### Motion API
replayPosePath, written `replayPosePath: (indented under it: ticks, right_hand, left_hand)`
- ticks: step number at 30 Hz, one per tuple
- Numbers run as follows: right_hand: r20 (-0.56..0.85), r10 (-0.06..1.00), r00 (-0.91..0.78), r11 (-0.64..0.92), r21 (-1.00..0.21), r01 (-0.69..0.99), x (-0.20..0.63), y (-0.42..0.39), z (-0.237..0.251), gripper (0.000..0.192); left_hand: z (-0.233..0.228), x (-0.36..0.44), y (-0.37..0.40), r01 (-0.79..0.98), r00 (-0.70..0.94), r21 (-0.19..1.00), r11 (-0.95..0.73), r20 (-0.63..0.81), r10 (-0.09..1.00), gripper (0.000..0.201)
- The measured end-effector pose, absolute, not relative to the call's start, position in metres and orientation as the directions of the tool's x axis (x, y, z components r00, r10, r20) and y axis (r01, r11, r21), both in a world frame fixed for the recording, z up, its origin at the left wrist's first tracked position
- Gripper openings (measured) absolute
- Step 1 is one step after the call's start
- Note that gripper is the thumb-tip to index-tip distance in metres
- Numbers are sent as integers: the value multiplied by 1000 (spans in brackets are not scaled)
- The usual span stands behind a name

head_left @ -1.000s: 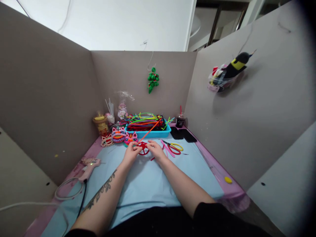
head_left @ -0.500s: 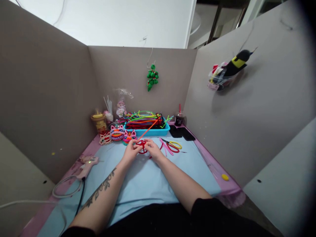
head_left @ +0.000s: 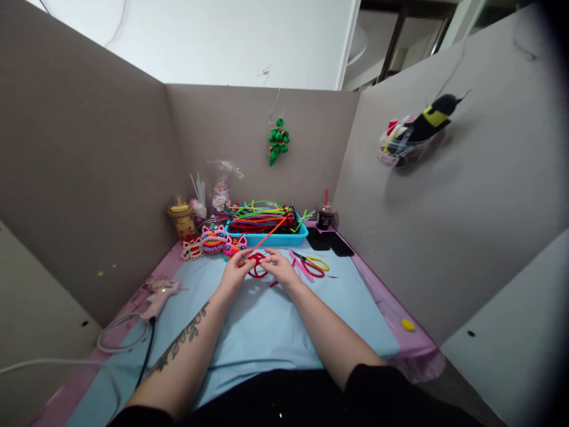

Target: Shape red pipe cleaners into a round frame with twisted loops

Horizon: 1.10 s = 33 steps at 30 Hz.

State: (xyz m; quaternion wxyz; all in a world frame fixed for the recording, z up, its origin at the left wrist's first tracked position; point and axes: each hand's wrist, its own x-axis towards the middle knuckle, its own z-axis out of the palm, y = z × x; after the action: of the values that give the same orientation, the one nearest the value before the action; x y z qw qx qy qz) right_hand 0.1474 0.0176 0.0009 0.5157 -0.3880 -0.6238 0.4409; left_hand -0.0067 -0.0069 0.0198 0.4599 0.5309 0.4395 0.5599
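Between my two hands, just above the blue cloth, is a round red frame bent from fuzzy pipe cleaners (head_left: pixel 257 273). My left hand (head_left: pixel 239 265) pinches its left side. On the right side, my right hand (head_left: pixel 276 267) grips it with thumb and fingers. The fingertips cover parts of the frame, so its upper edge is partly hidden. A short red piece (head_left: pixel 273 284) lies on the cloth below my right hand. Beyond my hands an orange pipe cleaner (head_left: pixel 272 231) slants out of a blue tray (head_left: pixel 267 240) heaped with coloured pipe cleaners.
Scissors (head_left: pixel 315 267) and pink strips (head_left: pixel 302 268) lie right of my hands. Colourful animal-faced pieces (head_left: pixel 213 239) stand left of the tray. A pink glue gun (head_left: pixel 159 298) with its cable rests at the left. Phones (head_left: pixel 335 243), a dark drink cup (head_left: pixel 325 217) and a yellow disc (head_left: pixel 407 325) are at the right.
The red frame has turned slightly between my hands, and my right fingers have shifted a little. The whole view has moved slightly; the items on the table have stayed put.
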Motion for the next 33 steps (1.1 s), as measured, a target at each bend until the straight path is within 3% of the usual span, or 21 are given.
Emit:
replayPosePath:
  ticks: [5, 20, 33]
  right_hand:
    - [298, 936, -187, 307, -951, 23, 144, 17, -2, 13]
    - [260, 949, -176, 255, -965, -55, 140, 12, -7, 14]
    - [237, 958, -162, 230, -971, -58, 141, 16, -8, 16]
  left_hand:
    - [19, -5, -7, -107, -15, 978, -180, 179, 984, 53]
    - [21, -7, -10, 13, 18, 973, -230, 229, 973, 41]
    - [17, -7, -7, 12, 44, 976, -217, 216, 975, 49]
